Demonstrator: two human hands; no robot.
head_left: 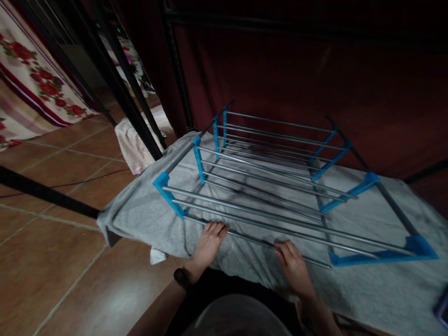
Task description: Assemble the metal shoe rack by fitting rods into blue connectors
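A rack of grey metal tubes and blue plastic side brackets (357, 190), looking like a shoe rack, lies on a grey cloth-covered surface. My left hand (209, 242) curls over the nearest metal tube (250, 239), close to the left front blue bracket (171, 196). Farther along that tube, my right hand (293, 267) has its fingers wrapped over it. The tube's left end meets the left bracket. Its right end lies beside the right front blue bracket (388, 254); whether it is seated there I cannot tell. Several tubes span the frame behind, some slanting with loose-looking right ends.
Dark red cloth (297, 79) hangs behind the rack. Black metal posts (115, 84) stand at the left, beside a striped cloth (135, 144) and a floral blanket (45, 79). A cable crosses the tiled floor (59, 233). A dark phone-like object (441, 308) lies at the right edge.
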